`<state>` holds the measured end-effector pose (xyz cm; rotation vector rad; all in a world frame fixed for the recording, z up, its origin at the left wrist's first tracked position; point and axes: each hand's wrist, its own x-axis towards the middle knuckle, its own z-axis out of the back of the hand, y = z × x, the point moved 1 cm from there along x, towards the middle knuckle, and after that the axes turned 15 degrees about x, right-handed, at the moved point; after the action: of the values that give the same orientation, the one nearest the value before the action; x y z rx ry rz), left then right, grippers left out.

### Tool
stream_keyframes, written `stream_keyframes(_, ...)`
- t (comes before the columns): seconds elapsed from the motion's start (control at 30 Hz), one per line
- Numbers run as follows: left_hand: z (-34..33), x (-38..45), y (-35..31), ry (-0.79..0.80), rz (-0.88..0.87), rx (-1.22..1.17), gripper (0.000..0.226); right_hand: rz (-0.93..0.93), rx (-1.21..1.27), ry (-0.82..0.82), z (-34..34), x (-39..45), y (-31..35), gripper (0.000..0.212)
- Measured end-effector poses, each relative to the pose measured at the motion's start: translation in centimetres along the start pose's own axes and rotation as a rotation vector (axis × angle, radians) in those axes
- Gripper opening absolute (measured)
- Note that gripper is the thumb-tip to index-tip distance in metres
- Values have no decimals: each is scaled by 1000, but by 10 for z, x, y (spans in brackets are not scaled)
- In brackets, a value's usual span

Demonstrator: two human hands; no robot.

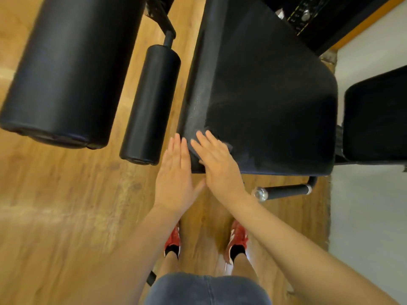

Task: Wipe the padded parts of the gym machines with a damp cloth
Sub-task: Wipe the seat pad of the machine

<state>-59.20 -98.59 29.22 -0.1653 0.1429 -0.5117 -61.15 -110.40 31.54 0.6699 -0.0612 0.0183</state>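
Both hands lie flat, fingers straight, gripping nothing: right hand [217, 160] presses a dark cloth [228, 148] under its fingers onto the seat pad [271, 95]; left hand [176, 175] touches the pad's corner.

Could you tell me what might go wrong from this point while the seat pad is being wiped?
The cloth is dark against the black seat pad, so missed patches may be hard to spot. The right hand presses at the pad's near corner, where the cloth could slide off. The handle sticks out near the right forearm and might be bumped.
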Motion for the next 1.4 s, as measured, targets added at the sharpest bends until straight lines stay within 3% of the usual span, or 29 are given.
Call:
stream_keyframes(0.07,1,-5,5,-2,-4,-15,113,60,2,71,9,-19,-7,49)
stream_keyframes(0.13,1,-8,11,5,-38,3,112,11,26,37,17,-32,-19,52)
stream_keyframes(0.23,1,-7,17,15,-88,44,108,-329,105,-230,29,-29,-30,49)
stream_keyframes(0.3,2,-6,17,21,-91,24,104,-409,96,-317,36,-7,-28,43)
stream_keyframes(0.5,-1,-7,14,53,-50,-6,104,-177,-16,-79,17,66,-4,45)
stream_keyframes(0.7,9,-7,15,104,-105,-23,117,20,39,57,2,-20,-7,49)
stream_keyframes(0.77,13,-7,15,110,-142,-13,119,-58,87,26,13,-44,-29,53)
stream_keyframes(0.87,16,-6,12,141,-125,62,121,-410,113,-236,31,-67,-54,56)
stream_keyframes(0.93,15,-5,8,143,-106,134,124,-507,108,-363,30,-67,-51,55)
stream_keyframes(1.0,8,-4,3,71,-123,186,125,-314,128,-322,20,-56,-37,50)
stream_keyframes(1.1,0,-5,-6,-6,-140,247,118,-11,120,-111,2,-50,-38,49)
stream_keyframes(1.23,0,-7,-12,-3,-103,274,111,16,70,-77,15,-67,-70,54)
stream_keyframes(1.4,2,-6,-29,7,19,214,108,-101,72,-99,38,-85,-101,56)
